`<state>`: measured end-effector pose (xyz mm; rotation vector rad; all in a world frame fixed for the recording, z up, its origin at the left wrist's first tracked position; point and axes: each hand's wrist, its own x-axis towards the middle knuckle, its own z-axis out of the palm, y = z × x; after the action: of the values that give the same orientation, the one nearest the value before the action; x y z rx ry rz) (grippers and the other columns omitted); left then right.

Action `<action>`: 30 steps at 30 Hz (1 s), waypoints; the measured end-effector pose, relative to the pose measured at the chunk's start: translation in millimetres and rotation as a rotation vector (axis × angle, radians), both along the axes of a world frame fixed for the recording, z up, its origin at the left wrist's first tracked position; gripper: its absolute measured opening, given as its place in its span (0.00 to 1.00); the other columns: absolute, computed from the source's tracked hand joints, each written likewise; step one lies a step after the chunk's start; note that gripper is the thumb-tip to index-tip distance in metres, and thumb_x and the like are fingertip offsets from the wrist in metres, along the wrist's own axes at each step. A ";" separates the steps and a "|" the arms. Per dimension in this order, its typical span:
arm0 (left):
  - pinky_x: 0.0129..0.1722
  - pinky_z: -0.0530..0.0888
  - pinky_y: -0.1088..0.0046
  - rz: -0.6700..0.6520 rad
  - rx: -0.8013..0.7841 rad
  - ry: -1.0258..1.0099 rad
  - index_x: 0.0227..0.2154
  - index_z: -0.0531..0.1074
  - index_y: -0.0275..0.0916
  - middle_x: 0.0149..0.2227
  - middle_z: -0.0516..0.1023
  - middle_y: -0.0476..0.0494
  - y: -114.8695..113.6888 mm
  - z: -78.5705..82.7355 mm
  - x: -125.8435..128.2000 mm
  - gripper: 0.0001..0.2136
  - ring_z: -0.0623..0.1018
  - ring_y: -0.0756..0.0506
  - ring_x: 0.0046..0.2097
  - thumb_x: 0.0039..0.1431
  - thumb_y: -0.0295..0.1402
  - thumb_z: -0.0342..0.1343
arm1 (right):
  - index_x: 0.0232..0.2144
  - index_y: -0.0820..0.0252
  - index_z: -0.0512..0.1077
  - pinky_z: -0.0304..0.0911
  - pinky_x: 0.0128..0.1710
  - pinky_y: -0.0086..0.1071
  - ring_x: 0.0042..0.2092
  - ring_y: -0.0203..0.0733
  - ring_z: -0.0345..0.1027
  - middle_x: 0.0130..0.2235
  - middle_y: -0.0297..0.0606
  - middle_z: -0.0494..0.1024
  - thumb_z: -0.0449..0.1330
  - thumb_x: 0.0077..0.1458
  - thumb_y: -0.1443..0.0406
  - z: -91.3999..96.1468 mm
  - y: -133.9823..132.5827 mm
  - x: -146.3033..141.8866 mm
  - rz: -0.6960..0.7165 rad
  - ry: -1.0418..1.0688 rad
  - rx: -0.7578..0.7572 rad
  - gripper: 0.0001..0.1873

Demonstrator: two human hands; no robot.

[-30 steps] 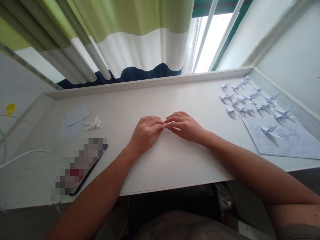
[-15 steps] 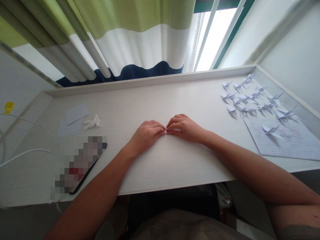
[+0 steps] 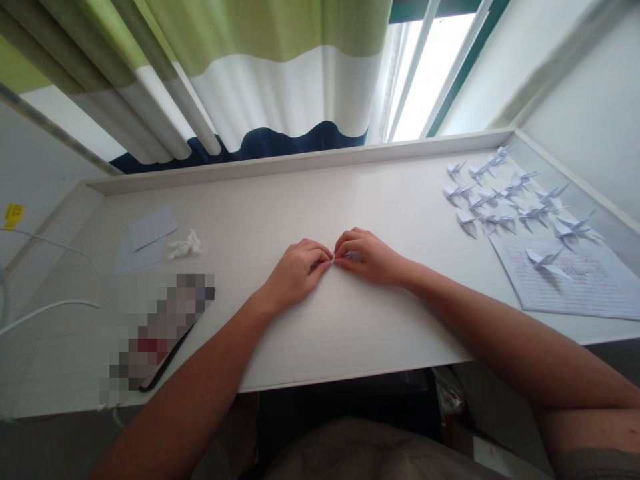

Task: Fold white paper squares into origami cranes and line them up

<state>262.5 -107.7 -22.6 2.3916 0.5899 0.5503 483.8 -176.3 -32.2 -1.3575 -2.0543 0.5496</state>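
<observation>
Fingertips of my left hand (image 3: 306, 267) and my right hand (image 3: 364, 256) meet over the middle of the white desk. Between them they pinch a small piece of folded white paper (image 3: 333, 260), mostly covered by the fingers. Its exact shape cannot be made out. Both hands are closed on it, thumbs toward me and fingers on the far side. Several white paper cranes (image 3: 487, 193) stand in a group at the far right, and a single crane (image 3: 545, 260) rests on a lined, written sheet (image 3: 580, 293).
White paper squares (image 3: 153, 228) lie at the left, beside a crumpled tissue (image 3: 185, 245). A phone-like object (image 3: 170, 333), blurred out, is near my left forearm. White cables (image 3: 50, 305) run in from the left. A raised rim (image 3: 300, 160) borders the desk's back, below a curtain (image 3: 280, 80).
My fingers have shifted slightly around the small paper, with the left thumb bending a little more. The view has moved marginally; the other things stay where they were.
</observation>
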 end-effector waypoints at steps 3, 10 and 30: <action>0.53 0.74 0.57 0.060 -0.106 -0.064 0.30 0.78 0.43 0.42 0.85 0.43 -1.7 -1.1 1.8 0.07 0.80 0.40 0.49 0.65 0.29 0.58 | 0.30 0.57 0.79 0.65 0.49 0.43 0.43 0.48 0.73 0.41 0.42 0.83 0.64 0.61 0.66 1.0 1.5 -4.2 -0.063 0.055 -0.038 0.07; 0.49 0.76 0.61 0.175 -0.241 -0.110 0.26 0.76 0.42 0.42 0.85 0.43 -4.2 -0.9 2.8 0.08 0.81 0.41 0.46 0.62 0.30 0.61 | 0.27 0.57 0.79 0.67 0.48 0.41 0.46 0.49 0.74 0.40 0.41 0.83 0.65 0.56 0.70 7.9 1.6 -11.5 -0.155 0.113 -0.135 0.07; 0.55 0.75 0.58 0.329 -0.277 -0.046 0.41 0.77 0.43 0.46 0.82 0.45 -2.3 -3.7 8.3 0.09 0.79 0.41 0.49 0.58 0.29 0.65 | 0.34 0.58 0.80 0.69 0.47 0.38 0.43 0.44 0.75 0.40 0.38 0.83 0.65 0.50 0.72 18.1 -0.1 -9.9 -0.190 0.236 -0.239 0.08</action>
<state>270.7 -110.1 -26.3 2.0286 0.9809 0.6158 473.8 -176.4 -14.1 -1.5237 -1.6914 0.8481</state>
